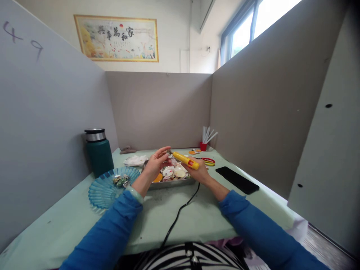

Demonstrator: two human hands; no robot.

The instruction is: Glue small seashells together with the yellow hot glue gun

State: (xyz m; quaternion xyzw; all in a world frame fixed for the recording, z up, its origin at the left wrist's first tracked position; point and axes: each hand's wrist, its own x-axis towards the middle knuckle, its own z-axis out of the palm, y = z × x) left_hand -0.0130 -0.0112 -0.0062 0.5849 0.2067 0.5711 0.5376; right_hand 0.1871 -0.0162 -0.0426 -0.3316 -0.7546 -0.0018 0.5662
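My right hand (198, 171) is wrapped round a yellow hot glue gun (182, 159), whose tip points up and left. A black cord (180, 212) runs from that side down to the table's front edge. Near the tip, the fingers of my left hand (156, 163) are pinched on a small dark piece (169, 152) too small to make out. Under both hands stands a shallow metal tray (174, 183) of flat round pieces (180, 171), white, pinkish and some orange. A blue ribbed glass plate (98, 193) with small green and brownish pieces (122, 181) lies by my left forearm.
A teal flask (99, 155) stands at the left. White tissue (135, 161) lies behind the tray. Scissors with red and yellow handles (208, 161) and a black phone-like slab (237, 180) are on the right. A red cup (203, 146) holds white sticks (207, 134). Grey partitions (160, 108) enclose the table.
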